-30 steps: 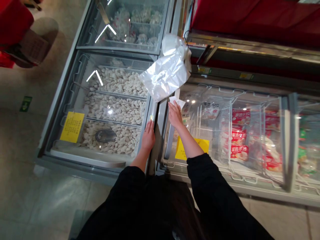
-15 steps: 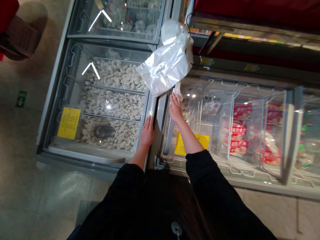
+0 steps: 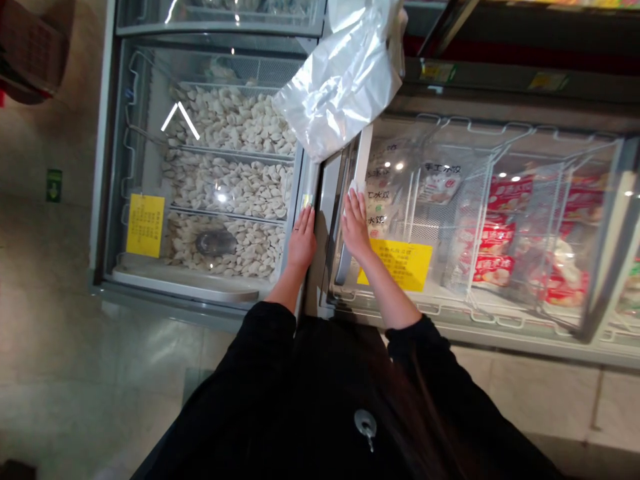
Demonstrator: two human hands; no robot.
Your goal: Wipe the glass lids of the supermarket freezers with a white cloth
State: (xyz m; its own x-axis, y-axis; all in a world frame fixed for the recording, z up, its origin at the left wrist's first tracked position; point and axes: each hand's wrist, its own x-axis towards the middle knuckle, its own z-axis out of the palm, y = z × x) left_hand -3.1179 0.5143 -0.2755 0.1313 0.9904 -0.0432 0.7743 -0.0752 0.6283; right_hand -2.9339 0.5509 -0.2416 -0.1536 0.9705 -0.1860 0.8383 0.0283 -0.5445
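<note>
My left hand lies flat, fingers extended, on the right-hand rim of the left chest freezer. Under that freezer's glass are pale dumplings in several wire-divided sections, and a dark scoop rests on the nearest heap. My right hand rests with fingers stretched along the white edge of the right freezer's sliding glass lid. Neither hand grips anything. Beyond both hands, a bundle of clear plastic bags hangs over the gap between the freezers.
A yellow sign is on the left freezer, another yellow sign on the right one. Red-and-white food packets lie in wire baskets inside the right freezer. A green floor marker and a reddish basket are at the left.
The view has shifted, so the freezers and bags sit higher in the picture. My right hand stays on the lid edge, which now stands slightly farther right of my left hand.
</note>
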